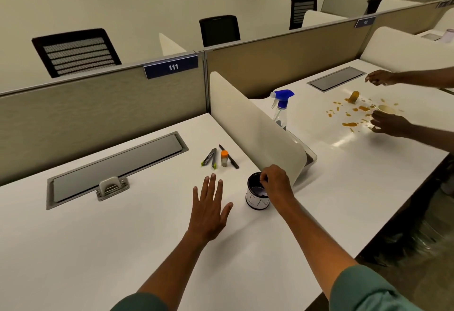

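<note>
cup (256,197) stands upright on the desk (122,237), near the front edge and just beside the rounded end of the white divider (253,124). it is a small cylinder, white outside with dark lettering and dark inside. the right hand (276,183) sits over its mouth with fingers curled, the fingertips apparently pinching the rim. whether something small is also caught between them cannot be told. the left hand (208,208) is released, palm down, fingers straight and spread low over the desk just left of the cup, apart from it.

the cup looks stiff and light, probably close to empty, with a smooth wall that could slip in a loose grip. on this glossy desk it would likely slide or tip if nudged from the top. a rim pinch suits a short lift. for carrying, a wrap around the wall at mid-height, thumb opposite the fingers, seems safer. the pens (210,158) and an orange-capped vial (224,158) lie beyond the left hand.
</note>
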Motion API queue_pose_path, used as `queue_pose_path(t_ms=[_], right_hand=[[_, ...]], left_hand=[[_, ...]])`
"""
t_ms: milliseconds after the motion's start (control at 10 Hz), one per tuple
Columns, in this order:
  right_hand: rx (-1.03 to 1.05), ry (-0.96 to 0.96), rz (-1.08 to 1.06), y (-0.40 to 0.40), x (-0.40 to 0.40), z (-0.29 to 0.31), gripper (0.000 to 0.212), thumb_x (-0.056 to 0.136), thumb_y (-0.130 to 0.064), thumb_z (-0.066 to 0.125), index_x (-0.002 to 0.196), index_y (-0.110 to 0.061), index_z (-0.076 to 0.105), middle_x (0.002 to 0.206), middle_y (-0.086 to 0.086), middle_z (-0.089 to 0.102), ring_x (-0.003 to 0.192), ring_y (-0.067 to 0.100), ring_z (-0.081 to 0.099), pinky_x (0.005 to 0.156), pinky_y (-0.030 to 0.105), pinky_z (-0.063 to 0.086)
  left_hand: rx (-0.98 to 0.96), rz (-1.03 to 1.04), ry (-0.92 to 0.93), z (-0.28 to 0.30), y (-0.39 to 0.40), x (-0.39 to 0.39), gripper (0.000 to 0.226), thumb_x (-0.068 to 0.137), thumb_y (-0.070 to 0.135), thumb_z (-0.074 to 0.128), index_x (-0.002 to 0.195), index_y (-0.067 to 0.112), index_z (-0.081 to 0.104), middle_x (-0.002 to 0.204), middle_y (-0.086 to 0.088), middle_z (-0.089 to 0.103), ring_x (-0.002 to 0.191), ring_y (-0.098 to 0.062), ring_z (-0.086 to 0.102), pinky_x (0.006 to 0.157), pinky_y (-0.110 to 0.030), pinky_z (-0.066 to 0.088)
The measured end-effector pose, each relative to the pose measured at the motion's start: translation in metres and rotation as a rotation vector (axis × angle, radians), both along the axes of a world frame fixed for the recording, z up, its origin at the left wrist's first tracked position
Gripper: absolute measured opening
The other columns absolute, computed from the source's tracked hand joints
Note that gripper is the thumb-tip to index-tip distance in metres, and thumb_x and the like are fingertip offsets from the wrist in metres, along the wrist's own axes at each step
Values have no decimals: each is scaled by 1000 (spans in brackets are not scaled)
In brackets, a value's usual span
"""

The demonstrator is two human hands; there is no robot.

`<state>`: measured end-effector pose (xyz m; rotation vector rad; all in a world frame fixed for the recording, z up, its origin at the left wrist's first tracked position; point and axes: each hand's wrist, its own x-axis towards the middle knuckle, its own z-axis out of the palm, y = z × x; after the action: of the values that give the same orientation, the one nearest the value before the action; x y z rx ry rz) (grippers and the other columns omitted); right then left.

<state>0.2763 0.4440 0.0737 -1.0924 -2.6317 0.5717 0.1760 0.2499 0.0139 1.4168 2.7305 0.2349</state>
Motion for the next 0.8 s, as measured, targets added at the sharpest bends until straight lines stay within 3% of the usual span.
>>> queue_pose_path(t_ms=[100, 200, 300, 400, 500, 800], right_hand=[[5, 14, 36, -4, 2, -2, 18, 91, -9, 62, 107, -5, 68, 119, 12, 59, 107, 24, 57, 87, 24, 46], [35, 83, 114, -19, 3, -5, 45, 91, -27, 64, 133, -12, 55, 143, 9, 47, 131, 24, 42, 109, 35, 38], [170, 82, 206, -43, -3, -11, 66, 91, -48, 57, 147, -19, 37, 157, 9, 29, 144, 26, 27, 117, 43, 28], [278, 16, 296, -69, -15, -18, 77, 92, -61, 41, 154, -23, 15, 162, 8, 9, 150, 27, 7, 119, 49, 16], [313, -5, 381, -98, -27, -25, 77, 93, -64, 33, 155, -25, 9, 163, 8, 1, 150, 27, 0, 119, 52, 11], [251, -60, 531, -200, -65, -39, 77, 91, -69, 23, 153, -30, -2, 162, 3, -8, 149, 25, -4, 119, 53, 8]], left_hand=[[5, 9, 9, 1, -6, 0, 72, 97, 59, 10, 154, 18, -7, 161, -7, -21, 147, -24, -23, 121, -50, -7], [7, 22, 20, 2, -15, -2, 74, 96, 61, 6, 155, 18, -7, 161, -6, -20, 148, -24, -22, 121, -50, -5], [20, 42, 14, 3, -27, -6, 75, 95, 62, 4, 154, 19, -8, 161, -6, -21, 148, -24, -21, 122, -51, -5], [29, 71, 17, 3, -46, -12, 74, 95, 62, 5, 154, 20, -8, 161, -5, -21, 148, -23, -21, 121, -50, -7], [37, 108, 22, 3, -72, -18, 73, 95, 62, 7, 154, 21, -9, 161, -5, -20, 148, -24, -20, 121, -50, -7], [28, 256, 21, -1, -184, -38, 73, 95, 62, 6, 153, 21, -10, 161, -5, -20, 148, -24, -20, 121, -51, -7]])
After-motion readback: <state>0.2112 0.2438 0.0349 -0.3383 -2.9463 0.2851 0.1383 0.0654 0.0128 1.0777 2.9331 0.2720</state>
